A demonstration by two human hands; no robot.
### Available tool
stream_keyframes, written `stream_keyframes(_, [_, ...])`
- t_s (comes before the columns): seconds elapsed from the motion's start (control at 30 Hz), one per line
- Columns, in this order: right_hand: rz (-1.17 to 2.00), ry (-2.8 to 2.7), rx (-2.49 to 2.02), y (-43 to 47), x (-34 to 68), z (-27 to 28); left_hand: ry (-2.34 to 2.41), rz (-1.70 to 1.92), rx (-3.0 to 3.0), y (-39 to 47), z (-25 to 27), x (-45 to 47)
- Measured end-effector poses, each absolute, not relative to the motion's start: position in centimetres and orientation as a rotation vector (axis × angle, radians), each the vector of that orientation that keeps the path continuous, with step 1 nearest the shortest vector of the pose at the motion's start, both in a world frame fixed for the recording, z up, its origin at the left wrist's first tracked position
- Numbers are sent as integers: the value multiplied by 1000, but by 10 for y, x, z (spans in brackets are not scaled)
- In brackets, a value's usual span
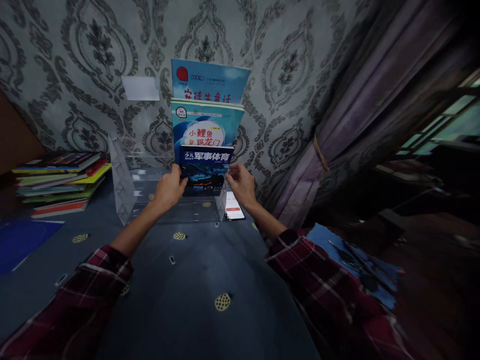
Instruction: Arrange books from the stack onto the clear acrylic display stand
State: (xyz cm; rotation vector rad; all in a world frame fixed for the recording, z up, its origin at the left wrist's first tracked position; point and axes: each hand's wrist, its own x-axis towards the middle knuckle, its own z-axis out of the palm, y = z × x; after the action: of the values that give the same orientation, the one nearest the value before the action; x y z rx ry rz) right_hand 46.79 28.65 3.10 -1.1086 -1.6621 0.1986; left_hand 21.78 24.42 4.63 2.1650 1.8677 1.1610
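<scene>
A dark blue book [204, 172] with white lettering stands upright at the right side of a clear tiered rack [123, 187]. My left hand [169, 187] grips its left edge, and my right hand [242, 184] has thumb and fingers closed at its right edge. Behind it rises a teal book [210, 122] with a white oval on the cover. Farthest back and tallest is a light blue book [210, 82] with red lettering. The lower parts of both rear books are hidden by the ones in front.
To the left lies a stack of books [63, 180], with a blue folder-like sheet [26, 242] nearer. A lit phone [234, 206] rests by the rack's right end. Scissors-like tools lie on a blue cloth [324, 240] at right. Behind are a patterned wall and a tied curtain [300, 185].
</scene>
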Motion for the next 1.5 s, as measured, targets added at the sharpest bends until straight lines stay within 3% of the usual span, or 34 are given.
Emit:
stream_keyframes(0.63, [208, -1694, -1192, 277, 468, 24, 2074, 906, 2285, 229, 47, 218])
stream_keyframes(0.87, [176, -1730, -1228, 273, 467, 25, 2209, 647, 2225, 214, 61, 223])
stream_keyframes(1.5, [288, -1699, -1168, 258, 469, 14, 2130, 689, 2332, 198, 61, 222])
